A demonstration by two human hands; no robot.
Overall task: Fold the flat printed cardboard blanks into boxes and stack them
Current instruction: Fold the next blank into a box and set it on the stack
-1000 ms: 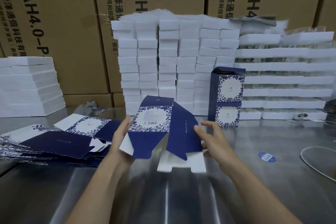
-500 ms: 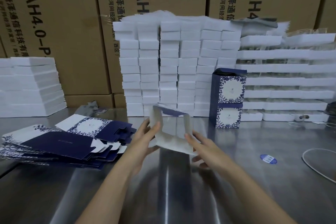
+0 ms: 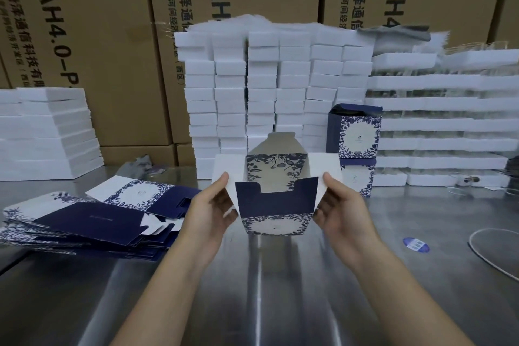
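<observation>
A half-formed blue and white floral box [image 3: 276,205] is held above the steel table [image 3: 252,289] in the middle, its open end up and flaps standing out. My left hand [image 3: 209,211] grips its left white flap, thumb on top. My right hand [image 3: 341,209] grips the right white flap the same way. A pile of flat printed blanks [image 3: 84,219] lies to the left. Two finished boxes [image 3: 356,146] stand stacked one on the other at the back right.
White foam blocks [image 3: 275,98] are piled in columns behind the box, with more foam slabs [image 3: 45,129] at the left and trays [image 3: 443,121] at the right. Brown cartons [image 3: 92,22] form the back wall. A blue sticker [image 3: 415,244] and a white cable loop [image 3: 494,253] lie at the right.
The blank went from flat and spread open to a squared tube, then turned so its open end faces me. Both hands now hold the side flaps out.
</observation>
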